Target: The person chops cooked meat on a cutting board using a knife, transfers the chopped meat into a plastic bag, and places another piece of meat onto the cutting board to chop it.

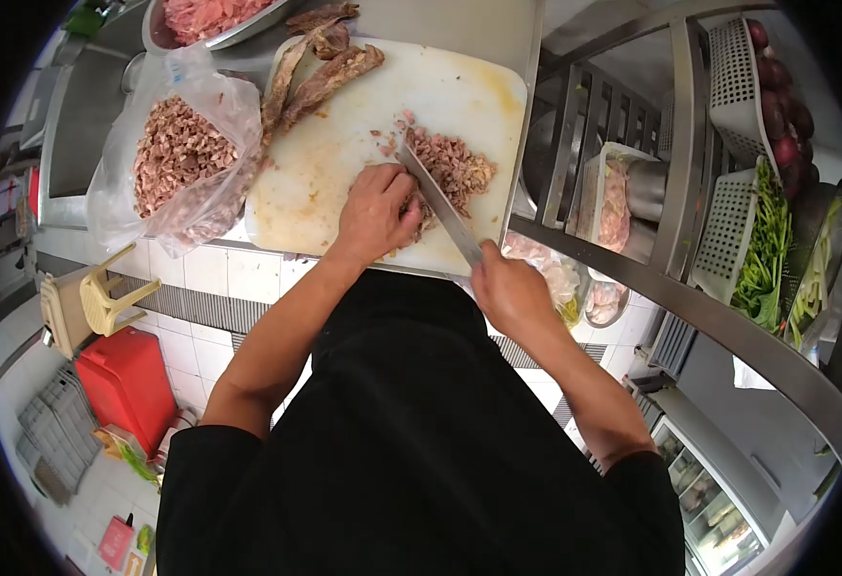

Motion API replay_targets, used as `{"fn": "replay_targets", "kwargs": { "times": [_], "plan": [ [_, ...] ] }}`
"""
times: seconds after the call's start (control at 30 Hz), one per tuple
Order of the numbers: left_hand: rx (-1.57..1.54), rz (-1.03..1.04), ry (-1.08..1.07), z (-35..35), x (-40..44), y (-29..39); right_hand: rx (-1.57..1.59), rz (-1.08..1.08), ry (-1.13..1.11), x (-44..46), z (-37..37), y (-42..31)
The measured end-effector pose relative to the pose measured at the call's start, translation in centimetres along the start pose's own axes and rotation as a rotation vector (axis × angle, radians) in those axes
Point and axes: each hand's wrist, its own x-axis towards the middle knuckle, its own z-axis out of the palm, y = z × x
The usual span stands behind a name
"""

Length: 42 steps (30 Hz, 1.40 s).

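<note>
A white cutting board (296,202) lies on the metal counter. My right hand (511,290) is closed round the handle of a knife (445,204), whose blade points up and left across the board. Just left of the blade, my left hand (379,213) is closed, with its fingers curled over some meat that is mostly hidden. Beyond the blade sits a pile of chopped meat (455,165). Long strips of dark meat (333,84) rest at the board's upper left. Beside the board is a clear plastic bag (114,192) filled with diced meat (181,154).
A metal bowl of pink meat (212,17) stands at the top left. To the right, a metal rack (675,154) holds a meat container, with baskets of red onions (784,115) and green vegetables (765,252) beyond. A red bin (128,384) and yellow stool (114,300) are at lower left.
</note>
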Motion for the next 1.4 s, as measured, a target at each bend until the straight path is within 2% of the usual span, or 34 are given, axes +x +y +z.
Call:
{"fn": "replay_targets", "kwargs": {
  "times": [0.07, 0.13, 0.17, 0.23, 0.27, 0.4, 0.47, 0.6, 0.67, 0.8, 0.93, 1.0, 1.07, 1.13, 1.33, 1.4],
  "plan": [
    [-0.005, -0.029, -0.013, 0.1, 0.1, -0.1, 0.03, -0.011, 0.019, 3.2, 2.3, -0.6],
    [0.007, -0.03, -0.017, 0.0, 0.3, -0.3, 0.053, -0.074, 0.208, 6.2, 3.3, -1.7],
    [0.006, -0.033, -0.033, 0.0, 0.0, -0.1, 0.055, -0.069, 0.209, 7.3, 3.1, -1.7],
    [-0.028, -0.028, -0.014, -0.3, 0.1, 0.4, 0.035, -0.202, 0.263, 8.7, 2.1, -1.6],
    [-0.053, -0.03, 0.009, -0.7, 0.4, 0.4, 0.033, -0.206, 0.269, 8.3, 1.5, -1.5],
    [0.018, -0.077, 0.035, -1.1, -0.1, 0.4, 0.001, -0.103, 0.055, 1.0, -2.5, -0.8],
    [0.009, -0.073, 0.016, -0.6, -0.1, 0.0, -0.009, -0.067, -0.008, -0.1, -2.2, -0.7],
    [0.02, -0.056, 0.008, -0.3, -0.3, 0.0, 0.021, -0.038, 0.059, 4.0, 3.1, -1.0],
    [0.028, -0.063, -0.007, -0.3, -0.5, -0.2, 0.025, -0.08, 0.169, 7.0, 3.8, -2.3],
    [0.055, -0.054, -0.011, -0.4, -0.3, -0.1, 0.029, -0.174, 0.201, 7.8, 1.1, -2.6],
    [0.046, -0.059, 0.044, -0.2, -0.4, 0.3, 0.045, -0.109, 0.286, 4.9, -2.2, -2.3],
    [0.053, -0.055, 0.056, -0.3, -0.3, 0.3, 0.122, -0.136, 0.43, 5.1, -2.3, -1.9],
    [0.027, -0.027, 0.069, -0.3, -0.2, 0.3, 0.104, -0.067, 0.382, 6.2, -1.3, -1.9],
    [0.03, -0.041, 0.046, -0.2, -0.4, 0.3, -0.055, -0.058, 0.251, 8.0, 0.7, -0.9],
    [0.067, -0.048, 0.062, -0.2, -0.3, 0.2, 0.034, -0.063, 0.296, 5.6, -2.7, -1.8],
    [0.054, -0.029, 0.065, -0.1, -0.3, 0.2, 0.03, -0.05, 0.313, 6.3, -1.7, -1.5]
  ]
}}
